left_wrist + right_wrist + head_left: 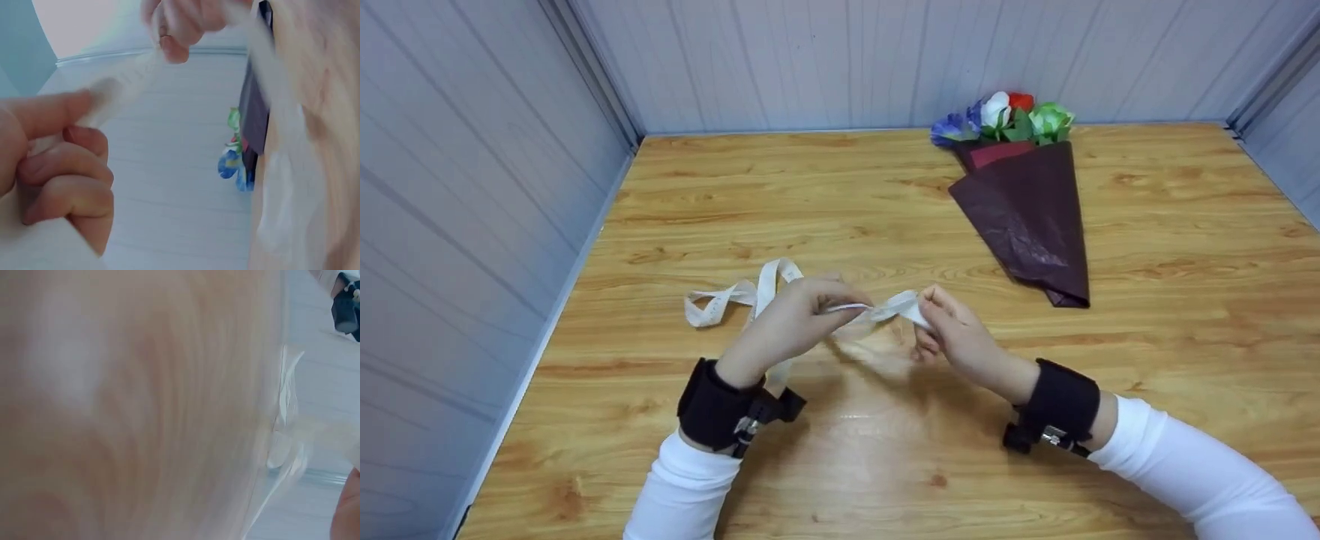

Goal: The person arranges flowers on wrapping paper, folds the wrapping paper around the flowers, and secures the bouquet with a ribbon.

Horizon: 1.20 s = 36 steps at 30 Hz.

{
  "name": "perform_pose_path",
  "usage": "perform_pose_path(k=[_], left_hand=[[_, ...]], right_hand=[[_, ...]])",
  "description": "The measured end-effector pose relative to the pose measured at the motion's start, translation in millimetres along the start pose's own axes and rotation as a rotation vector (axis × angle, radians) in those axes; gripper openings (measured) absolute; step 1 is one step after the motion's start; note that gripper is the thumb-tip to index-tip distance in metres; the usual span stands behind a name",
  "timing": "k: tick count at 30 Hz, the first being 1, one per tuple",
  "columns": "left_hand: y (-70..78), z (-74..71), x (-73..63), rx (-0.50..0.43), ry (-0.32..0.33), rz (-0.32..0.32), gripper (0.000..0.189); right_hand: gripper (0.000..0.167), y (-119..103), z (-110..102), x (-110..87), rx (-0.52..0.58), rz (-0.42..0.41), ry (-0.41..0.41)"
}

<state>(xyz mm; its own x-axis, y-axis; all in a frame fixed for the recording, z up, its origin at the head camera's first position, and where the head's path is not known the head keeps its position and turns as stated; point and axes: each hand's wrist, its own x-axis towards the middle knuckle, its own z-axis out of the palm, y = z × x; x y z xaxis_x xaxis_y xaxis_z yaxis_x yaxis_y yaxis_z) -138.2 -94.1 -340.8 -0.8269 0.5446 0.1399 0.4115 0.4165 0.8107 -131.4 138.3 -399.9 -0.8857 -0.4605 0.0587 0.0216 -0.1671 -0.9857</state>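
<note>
A white ribbon (898,303) runs between the two hands above the wooden table, twisted in the short span between them. My left hand (802,311) pinches it between thumb and fingers; the left wrist view shows that thumb over curled fingers (67,169). To the right, my right hand (960,341) pinches the ribbon near its thumb and index finger. Loose loops of the same ribbon (720,301) lie on the table left of the left hand, and one length hangs below that wrist. In the right wrist view the ribbon (288,405) is partly blurred.
A bouquet in dark maroon wrapping (1031,217) lies at the back right, its blue, white, red and green flowers (1012,118) near the back wall. Pale panels (810,67) border the wooden table (810,187) at the back and sides.
</note>
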Motion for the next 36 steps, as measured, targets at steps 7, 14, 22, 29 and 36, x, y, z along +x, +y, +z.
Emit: perform_pose_path(k=[7, 14, 22, 29, 36], left_hand=[[-0.7, -25.2, -6.8, 0.032, 0.047, -0.062, 0.023], [-9.0, -53.1, -17.2, 0.080, 0.208, -0.206, 0.029], [-24.5, -78.7, -26.6, 0.227, 0.432, -0.393, 0.031], [-45.6, -101.2, -39.4, 0.278, 0.546, -0.552, 0.036], [-67.9, -111.0, -46.7, 0.249, 0.573, -0.660, 0.040]], right_hand=[[0.019, -2.7, -23.1, -2.7, -0.084, 0.022, -0.056], [0.030, -8.1, -55.8, -4.4, -0.071, 0.055, 0.031], [0.024, -14.8, -91.1, -9.4, -0.220, 0.081, 0.142], [0.024, -20.5, -123.0, -17.6, -0.377, 0.105, 0.208], [0.024, -23.1, -157.4, -25.5, -0.464, 0.127, 0.224]])
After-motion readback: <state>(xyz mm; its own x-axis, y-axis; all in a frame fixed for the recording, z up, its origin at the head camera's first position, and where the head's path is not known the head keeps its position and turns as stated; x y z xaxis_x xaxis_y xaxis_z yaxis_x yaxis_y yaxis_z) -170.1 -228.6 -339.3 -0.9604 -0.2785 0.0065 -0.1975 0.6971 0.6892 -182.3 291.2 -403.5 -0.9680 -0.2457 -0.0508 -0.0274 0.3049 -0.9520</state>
